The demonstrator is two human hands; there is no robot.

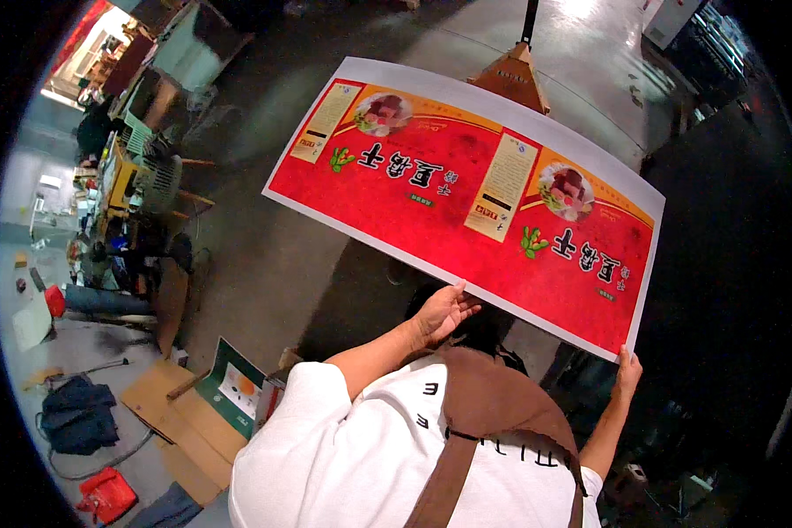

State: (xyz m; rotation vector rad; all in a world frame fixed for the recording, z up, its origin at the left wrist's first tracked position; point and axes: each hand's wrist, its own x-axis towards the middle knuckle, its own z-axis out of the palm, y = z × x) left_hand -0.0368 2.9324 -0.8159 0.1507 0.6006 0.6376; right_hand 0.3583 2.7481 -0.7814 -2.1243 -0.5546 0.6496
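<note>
A wide printed sheet (396, 220), mostly red with a white border, orange bands, beige panels and food pictures, is held out in front of me at a slant. The printed lettering on it appears upside down. My left hand (444, 314) pinches the near edge around its middle, thumb on top and fingers partly hidden beneath. At the near right corner, my right hand (627, 371) grips the border with its thumb upward. The far side of the sheet is free of any hand and bows slightly.
Beyond the sheet stands an orange-brown wedge-shaped base with a dark upright handle (515, 77) on the grey floor (273, 114). Flattened cardboard (180, 422), a green printed board (231, 387), dark cloth (77, 414) and a red bag (107, 495) lie at left. A cage fan (157, 180) stands farther off.
</note>
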